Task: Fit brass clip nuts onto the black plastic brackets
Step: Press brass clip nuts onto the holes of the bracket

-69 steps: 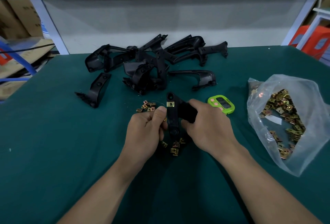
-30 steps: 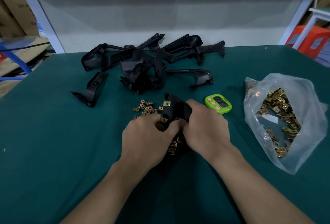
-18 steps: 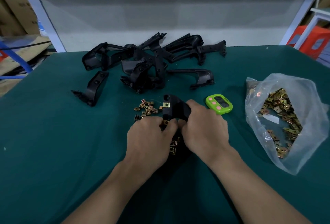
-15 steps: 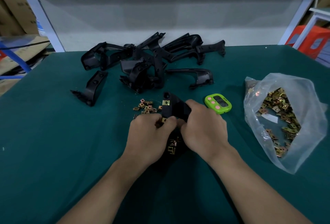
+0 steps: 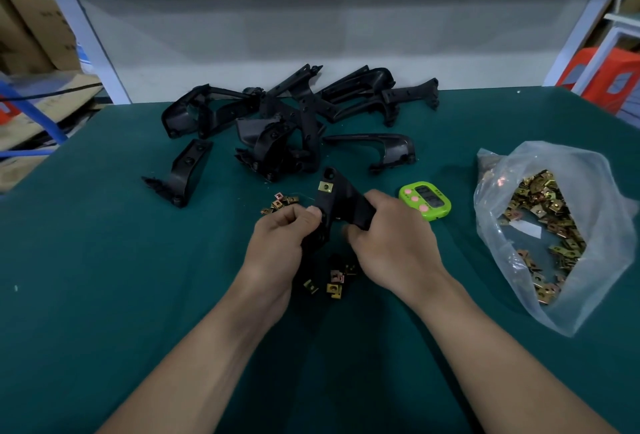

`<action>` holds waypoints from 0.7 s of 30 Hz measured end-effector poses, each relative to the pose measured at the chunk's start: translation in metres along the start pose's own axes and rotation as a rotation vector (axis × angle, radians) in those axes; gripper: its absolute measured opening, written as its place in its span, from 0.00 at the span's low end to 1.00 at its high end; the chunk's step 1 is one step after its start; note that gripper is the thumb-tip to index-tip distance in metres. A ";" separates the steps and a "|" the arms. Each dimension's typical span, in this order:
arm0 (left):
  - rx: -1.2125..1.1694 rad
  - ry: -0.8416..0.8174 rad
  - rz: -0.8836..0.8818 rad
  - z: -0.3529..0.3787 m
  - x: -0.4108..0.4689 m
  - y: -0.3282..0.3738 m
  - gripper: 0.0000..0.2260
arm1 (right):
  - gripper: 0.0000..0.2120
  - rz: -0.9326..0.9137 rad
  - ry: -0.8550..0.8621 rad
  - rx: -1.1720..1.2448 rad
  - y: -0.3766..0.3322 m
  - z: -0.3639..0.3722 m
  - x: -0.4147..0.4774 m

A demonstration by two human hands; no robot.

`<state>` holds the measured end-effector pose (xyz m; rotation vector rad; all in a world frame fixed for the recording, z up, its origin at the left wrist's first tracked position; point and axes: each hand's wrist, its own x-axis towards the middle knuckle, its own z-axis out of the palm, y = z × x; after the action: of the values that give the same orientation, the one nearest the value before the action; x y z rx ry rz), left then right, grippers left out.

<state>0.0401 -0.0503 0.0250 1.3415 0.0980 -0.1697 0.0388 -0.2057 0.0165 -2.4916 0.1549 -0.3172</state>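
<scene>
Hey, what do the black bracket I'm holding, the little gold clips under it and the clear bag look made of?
Black angled bracket: likely moulded plastic, matte with a faint sheen on its edges.
Small square gold clips: thin folded metal, brass-coloured and shiny; solid or plated, cannot tell.
Clear bag: thin soft plastic film, see-through, crinkled, catching glare.

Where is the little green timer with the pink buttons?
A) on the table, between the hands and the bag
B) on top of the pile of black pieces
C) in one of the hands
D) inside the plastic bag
A: the green timer lies on the table, between the right hand, which holds a black bracket, and the plastic bag.
</scene>
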 end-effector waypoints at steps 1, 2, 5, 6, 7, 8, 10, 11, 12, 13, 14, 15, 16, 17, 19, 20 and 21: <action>-0.014 0.016 -0.006 0.002 0.000 -0.002 0.11 | 0.10 -0.003 0.009 -0.012 0.000 0.001 -0.001; -0.022 0.026 -0.012 0.003 -0.001 -0.004 0.09 | 0.10 -0.007 0.020 -0.024 0.001 0.001 -0.001; 0.078 0.038 0.021 0.000 -0.001 -0.005 0.13 | 0.11 -0.024 0.064 -0.060 0.002 -0.001 -0.002; 0.200 0.050 0.074 -0.002 -0.001 -0.006 0.14 | 0.11 -0.032 0.075 -0.068 0.002 -0.001 -0.003; 0.323 0.064 0.136 -0.005 -0.001 -0.006 0.13 | 0.11 -0.038 0.079 -0.072 0.002 -0.001 -0.003; 0.414 0.080 0.190 -0.006 -0.003 -0.006 0.12 | 0.12 -0.041 0.077 -0.073 0.001 -0.001 -0.003; 0.498 0.082 0.262 -0.003 -0.008 -0.007 0.08 | 0.12 -0.031 0.069 -0.065 0.001 -0.001 -0.004; 0.526 0.077 0.289 0.000 -0.012 -0.007 0.07 | 0.11 -0.024 0.069 -0.053 0.001 -0.001 -0.003; 0.556 0.084 0.311 0.004 -0.016 -0.008 0.06 | 0.11 -0.020 0.070 -0.039 0.001 -0.002 -0.003; 0.583 0.111 0.330 0.007 -0.018 -0.008 0.06 | 0.10 -0.020 0.070 -0.031 0.001 -0.002 -0.003; 0.609 0.149 0.346 0.009 -0.020 -0.009 0.07 | 0.10 -0.025 0.071 -0.031 0.001 -0.002 -0.003; 0.636 0.185 0.359 0.010 -0.020 -0.010 0.10 | 0.10 -0.031 0.072 -0.038 0.000 -0.002 -0.004; 0.665 0.212 0.367 0.011 -0.020 -0.010 0.12 | 0.10 -0.038 0.070 -0.045 -0.001 -0.001 -0.005; 0.688 0.227 0.374 0.010 -0.019 -0.010 0.13 | 0.10 -0.043 0.065 -0.048 -0.001 0.000 -0.005; 0.729 0.241 0.391 0.010 -0.018 -0.012 0.16 | 0.10 -0.047 0.057 -0.045 -0.003 0.002 -0.006; 0.753 0.247 0.404 0.010 -0.017 -0.013 0.18 | 0.10 -0.052 0.060 -0.044 -0.003 0.003 -0.006; 0.772 0.251 0.419 0.009 -0.016 -0.015 0.19 | 0.10 -0.057 0.066 -0.047 -0.003 0.004 -0.006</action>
<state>0.0211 -0.0617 0.0158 2.1148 -0.0476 0.3549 0.0340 -0.1997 0.0145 -2.5365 0.1194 -0.4242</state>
